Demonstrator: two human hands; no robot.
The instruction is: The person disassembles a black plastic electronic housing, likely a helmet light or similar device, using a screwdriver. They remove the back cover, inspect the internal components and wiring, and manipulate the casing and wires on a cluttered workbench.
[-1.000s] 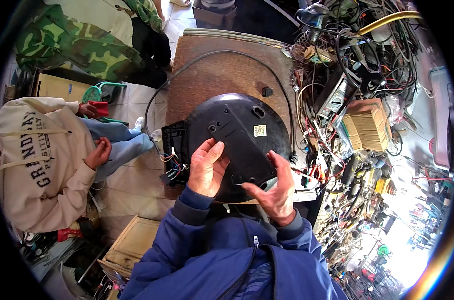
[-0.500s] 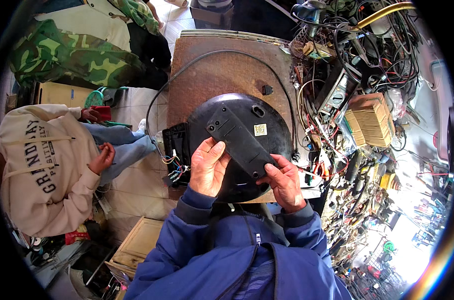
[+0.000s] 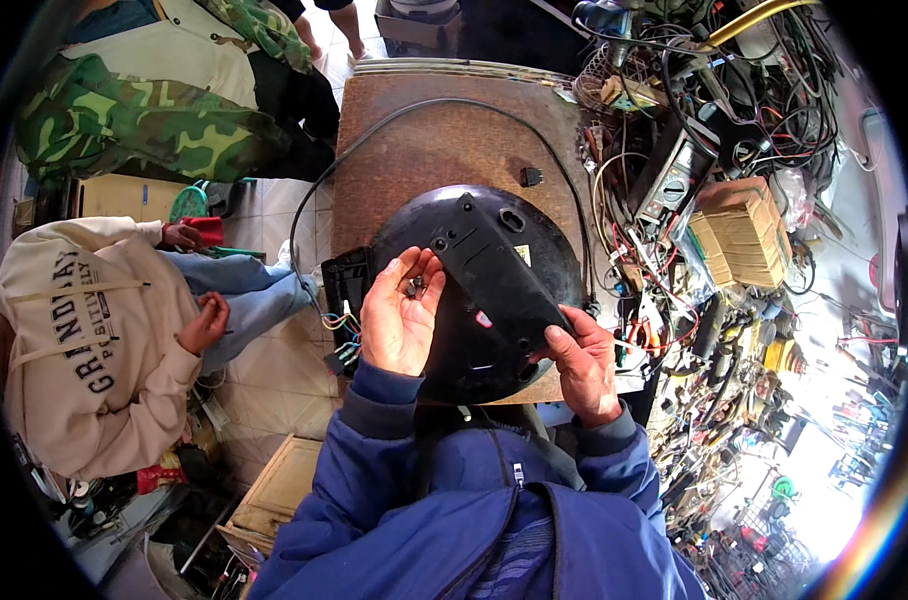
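Observation:
My right hand pinches the lower right end of a long black plastic cover with slots and holes in it. The cover is tilted above a round black appliance housing that lies on the table. My left hand, apart from the cover, is palm up with its fingers curled around small dark metal pieces, too small to name surely. Left of the housing sits a black box-like part with coloured wires and connectors. A black cable arcs over the table behind.
The brown worktable carries a small black block. To the right are a multimeter, a cardboard stack, and heaps of tools and wires. A person in a cream hoodie sits at the left; another in camouflage is behind.
My left hand has let go of the cover and moved slightly left, fingers curling over small pieces. The cover has shifted a little right and turned steeper in my right hand.

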